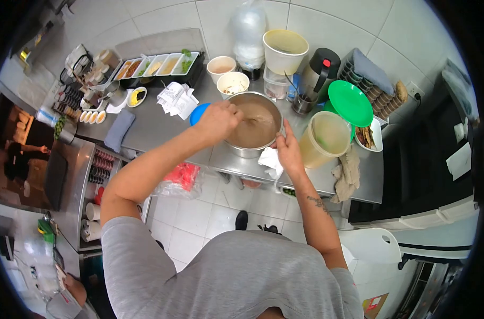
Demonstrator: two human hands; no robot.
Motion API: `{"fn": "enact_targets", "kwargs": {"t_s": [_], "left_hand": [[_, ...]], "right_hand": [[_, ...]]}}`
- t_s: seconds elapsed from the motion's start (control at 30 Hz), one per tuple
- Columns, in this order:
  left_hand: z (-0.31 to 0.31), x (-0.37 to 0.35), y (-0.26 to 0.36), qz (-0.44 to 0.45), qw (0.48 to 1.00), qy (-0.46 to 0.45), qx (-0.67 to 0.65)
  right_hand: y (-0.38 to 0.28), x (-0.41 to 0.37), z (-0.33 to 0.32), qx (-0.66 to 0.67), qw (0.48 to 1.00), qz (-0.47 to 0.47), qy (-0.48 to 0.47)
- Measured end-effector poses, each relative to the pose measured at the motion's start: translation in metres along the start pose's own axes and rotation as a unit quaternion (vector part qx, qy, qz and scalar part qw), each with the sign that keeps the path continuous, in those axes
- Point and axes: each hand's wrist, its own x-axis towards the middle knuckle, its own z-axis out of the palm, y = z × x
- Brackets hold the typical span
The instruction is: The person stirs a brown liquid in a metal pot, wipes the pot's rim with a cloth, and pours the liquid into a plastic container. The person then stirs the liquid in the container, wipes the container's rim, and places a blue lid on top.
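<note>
A round metal pot [245, 152] of brown liquid [260, 119] stands near the front edge of the steel counter. My left hand [221, 121] is closed over the pot's left side, fingers pinched above the liquid. What it holds is mostly hidden; a small dark part shows at the swirled surface. My right hand [288, 148] grips the right side of the pot, thumb near the rim. A crumpled white paper or cloth [271, 162] hangs beside that hand, against the pot. Part of a blue round thing [198, 113] shows beneath my left wrist.
Right of the pot stand a cloudy plastic container [324, 139], a green lid [350, 103] and a beige rag [347, 175]. Behind it are tubs [233, 83], a thermos [321, 66] and a utensil cup [304, 105]. Papers [177, 100] and an ingredient tray [167, 65] lie left.
</note>
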Motion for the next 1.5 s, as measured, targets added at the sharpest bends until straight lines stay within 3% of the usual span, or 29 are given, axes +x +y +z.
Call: {"fn": "enact_targets", "kwargs": {"t_s": [0.23, 0.33, 0.43, 0.53, 0.63, 0.7, 0.77, 0.87, 0.97, 1.07, 1.17, 1.27, 1.3, 1.4, 1.5], "left_hand": [[-0.033, -0.027, 0.02, -0.029, 0.996, -0.05, -0.069], [-0.02, -0.014, 0.028, 0.005, 0.996, -0.009, -0.091], [-0.004, 0.012, 0.02, 0.075, 0.995, 0.05, -0.05], [0.01, 0.029, -0.003, 0.129, 0.99, 0.054, 0.008], [0.006, 0.033, -0.023, 0.116, 0.99, -0.021, 0.079], [-0.007, 0.03, -0.023, 0.017, 0.986, -0.152, 0.068], [-0.032, 0.034, -0.014, -0.085, 0.95, -0.299, 0.037], [-0.045, 0.03, -0.002, -0.142, 0.931, -0.335, -0.04], [-0.052, 0.039, 0.016, -0.12, 0.941, -0.306, -0.086], [-0.054, 0.056, 0.021, -0.078, 0.975, -0.194, -0.074], [-0.039, 0.069, 0.004, 0.052, 0.998, -0.031, 0.009], [-0.032, 0.073, -0.014, 0.121, 0.988, -0.012, 0.093], [-0.033, 0.072, -0.019, 0.129, 0.983, -0.026, 0.126], [-0.048, 0.064, -0.015, 0.003, 0.962, -0.239, 0.132], [-0.075, 0.057, 0.0, -0.136, 0.927, -0.347, 0.035]], "right_hand": [[-0.005, -0.001, 0.001, 0.006, 1.0, -0.021, 0.007], [-0.003, 0.001, 0.0, 0.016, 1.0, -0.013, -0.002], [0.001, 0.003, -0.001, 0.028, 1.0, -0.007, -0.006], [-0.001, 0.003, 0.0, 0.042, 0.999, -0.015, 0.01], [-0.003, 0.001, 0.001, 0.065, 0.998, -0.001, 0.011], [-0.004, -0.001, 0.002, 0.103, 0.995, 0.006, 0.013], [-0.004, -0.002, 0.004, 0.108, 0.994, 0.006, 0.015], [0.0, 0.0, 0.002, 0.106, 0.994, 0.011, 0.017], [0.003, 0.003, 0.003, 0.101, 0.995, -0.005, 0.019], [0.006, 0.006, 0.004, 0.095, 0.995, -0.017, 0.022], [0.008, 0.006, 0.004, 0.101, 0.995, -0.017, 0.018], [0.007, 0.005, 0.004, 0.1, 0.995, -0.011, 0.018], [0.007, 0.005, 0.003, 0.098, 0.995, -0.009, 0.019], [0.008, 0.006, 0.004, 0.095, 0.995, -0.018, 0.019], [0.003, 0.002, 0.006, 0.114, 0.993, -0.01, 0.025]]}}
